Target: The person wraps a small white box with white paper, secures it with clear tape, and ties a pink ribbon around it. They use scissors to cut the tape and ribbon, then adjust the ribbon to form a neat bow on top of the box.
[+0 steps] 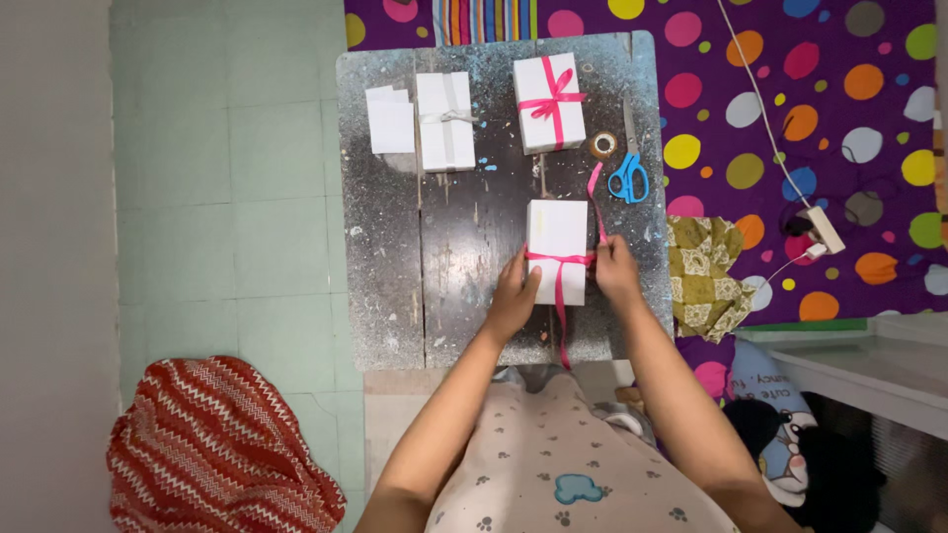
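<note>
The left hand [513,296] presses against the left side of a white gift box [556,247], fingers closed on the pink ribbon [561,260] crossing it. The right hand [614,271] pinches that ribbon at the box's right edge. The box sits mid-way on the dark speckled surface [395,266], blue scissors [628,178] beyond it.

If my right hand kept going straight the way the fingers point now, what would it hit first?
The right hand points up the table, beside the white box. Straight on, it would likely first meet the loose pink ribbon, then the blue scissors, though depth is unclear.

White box [556,237] crossed by pink ribbon [559,261] between the fingertips; blue-handled scissors [629,180] beyond the right fingers; purple polka-dot cloth [820,109] farther right; red zigzag fabric [212,449] left.
</note>
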